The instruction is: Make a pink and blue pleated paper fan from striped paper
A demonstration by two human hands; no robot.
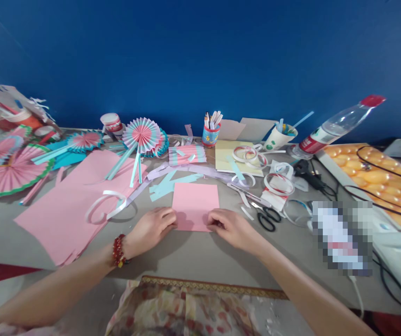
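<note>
Both hands rest on the worktop point(186, 254), well apart from each other, each clamped on a near corner of the pink square point(196, 201). The left hand point(150, 229) curls its fingers over the near left corner; the right hand point(231, 228) pinches the near right corner. The square lies flat in the middle of the worktop, its far edge towards the blue wall point(200, 56). A red bracelet point(119, 250) sits on the left wrist.

Left of the square lies a stack of large pink sheets point(67, 210), with a curled white strip point(104, 204) on its near right part. Just beyond the square lie pale blue strips point(167, 185) and, further back, a pleated pink and blue piece point(186, 155). A round paper fan point(141, 134) on blue sticks lies behind the stack, and a bigger pink fan point(9, 175) with a green rim lies at the far left.

Right of the square, black-handled scissors point(267, 217) lie near the right hand. Behind them are tape rings point(279, 183) and a yellow sheet point(225, 156). A pen cup point(210, 134) stands near the wall, with a paper cup point(279, 137) tipped over to its right. A plastic bottle point(335, 125) with a red cap lies tilted at the far right, beside black cables point(391, 189). A blurred patch point(342, 238) hides whatever lies near the worktop's right edge
</note>
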